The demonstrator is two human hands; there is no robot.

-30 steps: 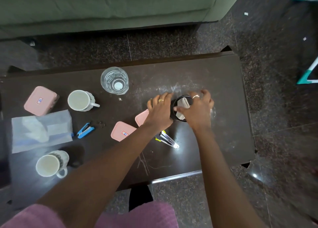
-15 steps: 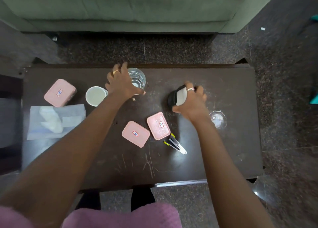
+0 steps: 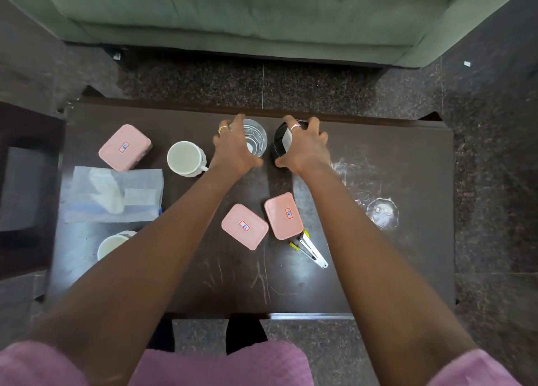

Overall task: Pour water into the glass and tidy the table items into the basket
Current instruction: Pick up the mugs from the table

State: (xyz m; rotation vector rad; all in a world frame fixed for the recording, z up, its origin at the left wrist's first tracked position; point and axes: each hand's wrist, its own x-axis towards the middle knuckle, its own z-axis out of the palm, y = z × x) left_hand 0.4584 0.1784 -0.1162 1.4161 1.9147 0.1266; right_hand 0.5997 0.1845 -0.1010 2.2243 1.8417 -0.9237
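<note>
A clear drinking glass (image 3: pixel 257 139) stands near the far edge of the dark table (image 3: pixel 393 269). My left hand (image 3: pixel 234 149) grips it from the left, fingers and thumb curled round its wall. Right beside it stands a black bottle (image 3: pixel 280 141) with a white label. My right hand (image 3: pixel 305 146) grips the bottle from above and from the right, close to the glass. No basket is in view.
Three pink lidded boxes (image 3: pixel 125 147) (image 3: pixel 244 226) (image 3: pixel 283 215) lie on the table, with two white mugs (image 3: pixel 186 158) (image 3: pixel 112 246), a clear plastic bag (image 3: pixel 113 195), a yellow-handled tool (image 3: pixel 310 248) and a clear round lid (image 3: pixel 382 212) at the right. A green sofa (image 3: pixel 262 15) stands beyond.
My right hand has carried the black bottle from the table's middle to beside the glass. My left hand has closed round the glass. The view shifted, so the table sits lower.
</note>
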